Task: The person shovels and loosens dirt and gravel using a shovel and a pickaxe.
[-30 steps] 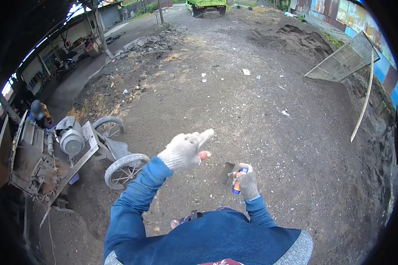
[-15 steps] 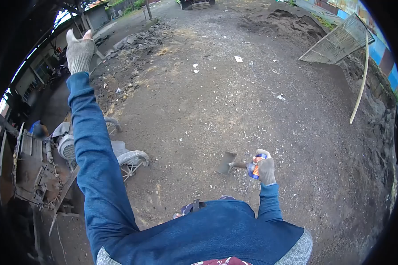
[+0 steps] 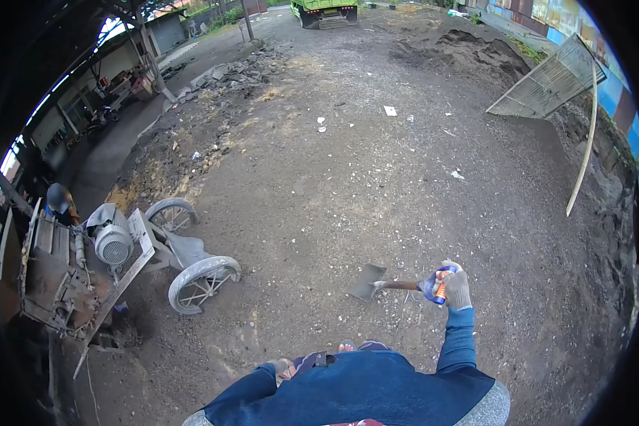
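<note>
My right hand (image 3: 457, 287), in a pale knit glove, is closed around the blue, white and orange grip (image 3: 440, 284) of a shovel (image 3: 368, 282). The brown shaft (image 3: 401, 285) runs left from the grip to a grey metal blade, which is low over the gravel. My left arm, in a blue sleeve (image 3: 252, 383), is down near my body, and its hand is hidden. My feet show just past the front of my shirt.
A wheeled machine with a motor (image 3: 113, 245) and spoked wheels (image 3: 204, 284) stands at left, a person (image 3: 60, 202) behind it. A mesh screen (image 3: 550, 78) leans at upper right with a pole (image 3: 586, 142). A green truck (image 3: 324, 13) stands far ahead.
My left arm, stretched forward before, has dropped toward my body, and its hand has left view. My right hand has moved right with the shovel's grip; the blade has stayed near the same ground.
</note>
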{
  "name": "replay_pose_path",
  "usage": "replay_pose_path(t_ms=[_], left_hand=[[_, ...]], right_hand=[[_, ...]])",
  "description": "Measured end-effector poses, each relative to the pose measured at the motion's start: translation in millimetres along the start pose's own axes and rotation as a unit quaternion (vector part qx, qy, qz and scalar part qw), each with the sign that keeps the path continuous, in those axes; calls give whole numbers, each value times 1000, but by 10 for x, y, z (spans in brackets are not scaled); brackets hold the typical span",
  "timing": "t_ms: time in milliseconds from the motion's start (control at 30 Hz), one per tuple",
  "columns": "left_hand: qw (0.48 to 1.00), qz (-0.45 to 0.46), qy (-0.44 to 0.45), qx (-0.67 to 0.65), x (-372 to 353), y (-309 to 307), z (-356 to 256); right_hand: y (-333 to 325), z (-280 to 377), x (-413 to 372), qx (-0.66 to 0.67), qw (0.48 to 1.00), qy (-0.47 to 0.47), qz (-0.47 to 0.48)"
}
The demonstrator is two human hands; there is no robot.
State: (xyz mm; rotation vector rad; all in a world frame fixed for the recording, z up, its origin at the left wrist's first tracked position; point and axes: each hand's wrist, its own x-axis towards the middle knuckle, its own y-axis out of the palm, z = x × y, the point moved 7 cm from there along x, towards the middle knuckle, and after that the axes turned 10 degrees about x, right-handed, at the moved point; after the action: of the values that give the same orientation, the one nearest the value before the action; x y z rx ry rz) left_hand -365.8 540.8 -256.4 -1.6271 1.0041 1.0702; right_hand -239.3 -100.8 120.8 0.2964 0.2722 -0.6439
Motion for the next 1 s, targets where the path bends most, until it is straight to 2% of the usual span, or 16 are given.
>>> replay_pose_path(t_ms=[67,167,267,367,467,500,533,567,633,667,700,767,833,900,933,1000], left_hand=[[984,-109,133,-40,-308,218,-25],[958,-166,91,214,-571,385,172],[934,-182,62,302,-636,184,166],[943,-208,60,255,-1061,-233,-217],[950,-161,46,265,-707,-489,-221],[965,-165,41,199,-659,-599,-222],[984,-167,32,47,-639,-696,-198],[976,-159,23,-149,-620,-719,-182],[910,-144,15,-389,-616,-731,-145],[880,-141,5,-453,-615,-738,-120],[885,-143,16,-443,-617,-784,-129],[926,-153,27,-343,-636,-820,-84],[979,-184,44,-76,-691,-829,-33],[963,-207,51,164,-731,-765,5],[947,-207,52,241,-772,-695,18],[941,-192,47,276,-855,-558,108]], right_hand=[[45,183,-52,-4,1000,19,-13],[47,188,127,-32,999,-3,-18],[114,161,256,-50,998,-21,-8],[304,185,284,-40,999,-11,3],[483,153,278,-57,998,-32,19],[547,145,235,-67,997,-25,25],[606,138,183,-58,998,-30,25],[673,126,130,-49,998,-36,25],[791,122,15,-61,997,-45,28],[843,137,-62,-83,995,-49,30],[878,141,-118,-104,993,-52,32],[904,78,-160,-94,993,-70,30],[932,52,-213,-102,990,-94,27],[967,52,-277,-128,984,-123,24],[954,-1,-267,-120,986,-110,26],[912,-101,-214,-105,990,-89,31]])
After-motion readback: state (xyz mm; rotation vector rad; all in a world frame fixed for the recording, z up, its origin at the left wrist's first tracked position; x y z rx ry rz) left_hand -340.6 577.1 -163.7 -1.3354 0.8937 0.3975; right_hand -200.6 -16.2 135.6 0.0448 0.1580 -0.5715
